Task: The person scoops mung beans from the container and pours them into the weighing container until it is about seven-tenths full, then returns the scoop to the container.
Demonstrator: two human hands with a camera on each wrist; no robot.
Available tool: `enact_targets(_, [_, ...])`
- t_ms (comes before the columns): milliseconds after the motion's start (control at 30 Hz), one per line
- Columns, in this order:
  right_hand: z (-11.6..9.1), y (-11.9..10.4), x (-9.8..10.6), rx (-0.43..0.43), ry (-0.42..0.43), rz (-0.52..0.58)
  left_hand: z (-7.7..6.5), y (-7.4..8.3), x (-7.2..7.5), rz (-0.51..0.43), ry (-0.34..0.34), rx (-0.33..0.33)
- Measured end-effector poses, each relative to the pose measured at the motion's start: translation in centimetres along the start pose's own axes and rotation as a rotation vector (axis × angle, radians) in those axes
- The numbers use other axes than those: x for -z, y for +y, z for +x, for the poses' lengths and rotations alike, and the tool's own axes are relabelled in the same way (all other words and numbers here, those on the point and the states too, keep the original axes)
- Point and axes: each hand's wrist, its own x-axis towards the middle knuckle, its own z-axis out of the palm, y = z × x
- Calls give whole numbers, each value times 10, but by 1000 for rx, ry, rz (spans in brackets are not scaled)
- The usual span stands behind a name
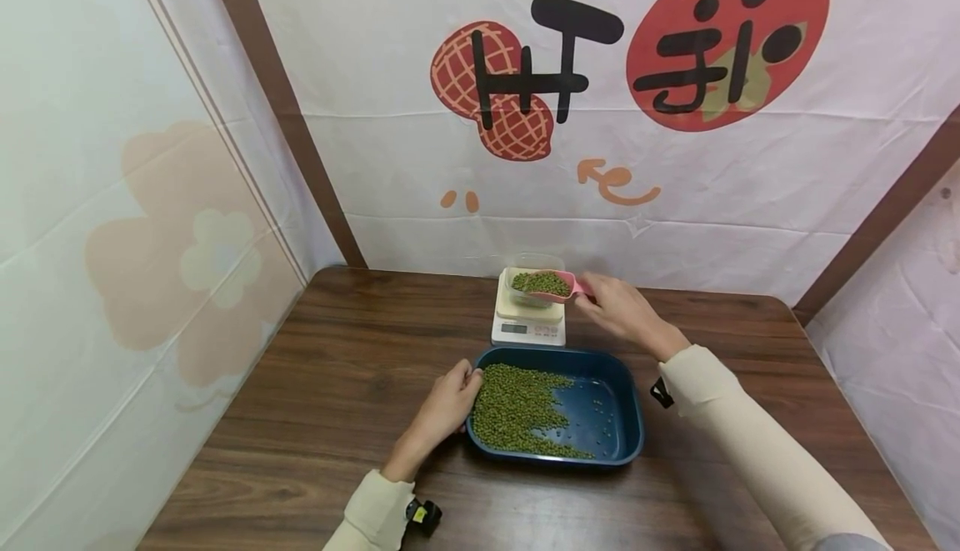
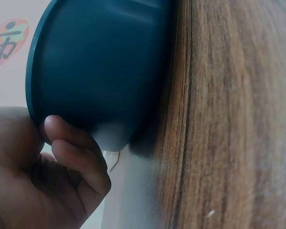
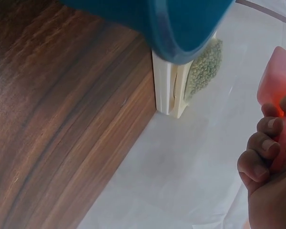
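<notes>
My left hand (image 1: 448, 403) grips the left end of a blue tray (image 1: 628, 405), with the thumb at the rim and fingers curled against its outer wall in the left wrist view. Green mung beans (image 1: 513, 409) lie mostly in the tray's left part, thinning toward the right. My right hand (image 1: 621, 309) holds a pink scoop (image 3: 276, 78) by its handle, and the scoop carries more mung beans. In the head view it overlaps a clear plastic container (image 1: 516, 295), which has mung beans in it. That container stands on a white kitchen scale (image 1: 528, 334) behind the tray.
Everything stands on a dark brown wooden table (image 1: 337, 376). Close behind the scale, a printed white cloth backdrop (image 1: 397, 242) rises from the table's back edge. Another cloth panel (image 1: 112, 284) borders the left side.
</notes>
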Motion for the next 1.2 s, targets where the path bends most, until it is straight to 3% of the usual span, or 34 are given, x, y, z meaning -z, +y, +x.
enact_targets(733, [13,19,-6,-90,-29,-21,1,1,-1,-4,-12,2])
enact_targets(1200, [20,20,-3,-115,-70,-42,1,0,1,-5,-15,-3])
